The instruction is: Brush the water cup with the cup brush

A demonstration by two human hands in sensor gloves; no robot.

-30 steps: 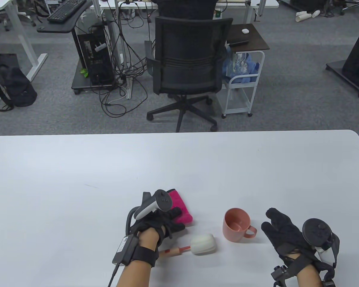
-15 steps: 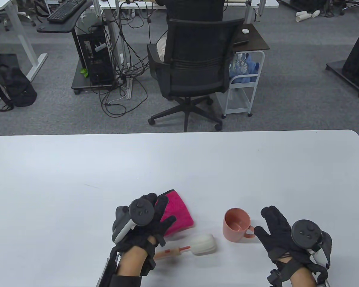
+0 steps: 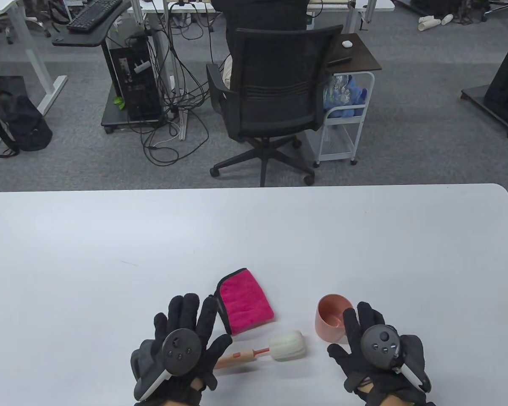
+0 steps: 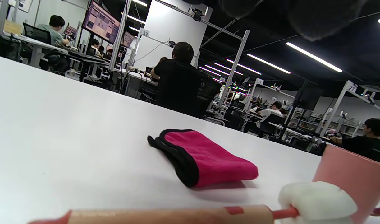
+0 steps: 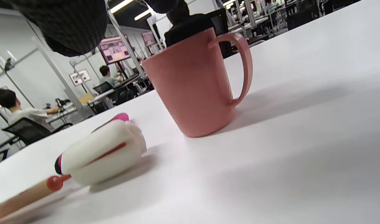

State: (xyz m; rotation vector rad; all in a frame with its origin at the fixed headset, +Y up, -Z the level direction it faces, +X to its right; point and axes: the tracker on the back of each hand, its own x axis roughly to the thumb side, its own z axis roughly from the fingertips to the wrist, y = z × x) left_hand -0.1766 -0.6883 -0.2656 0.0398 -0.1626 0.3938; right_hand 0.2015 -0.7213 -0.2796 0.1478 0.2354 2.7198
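Note:
A pink water cup (image 3: 328, 319) stands upright on the white table (image 3: 254, 237); it also shows in the right wrist view (image 5: 196, 84) and the left wrist view (image 4: 354, 177). The cup brush (image 3: 279, 346), with a white sponge head and a wooden handle, lies flat left of the cup, also in the left wrist view (image 4: 314, 202) and the right wrist view (image 5: 103, 154). My left hand (image 3: 186, 334) lies open with fingers spread, just left of the handle end. My right hand (image 3: 364, 338) is open beside the cup, partly covering its right side. Neither hand holds anything.
A folded magenta cloth (image 3: 245, 301) with black trim lies behind the brush, also in the left wrist view (image 4: 205, 158). Beyond the table's far edge are an office chair (image 3: 275, 97) with a seated person and a white cart (image 3: 343, 122).
Both hands have drawn back toward the near edge and flattened, palms down. The left hand has come off the cloth. The right hand has shifted left, close to the cup.

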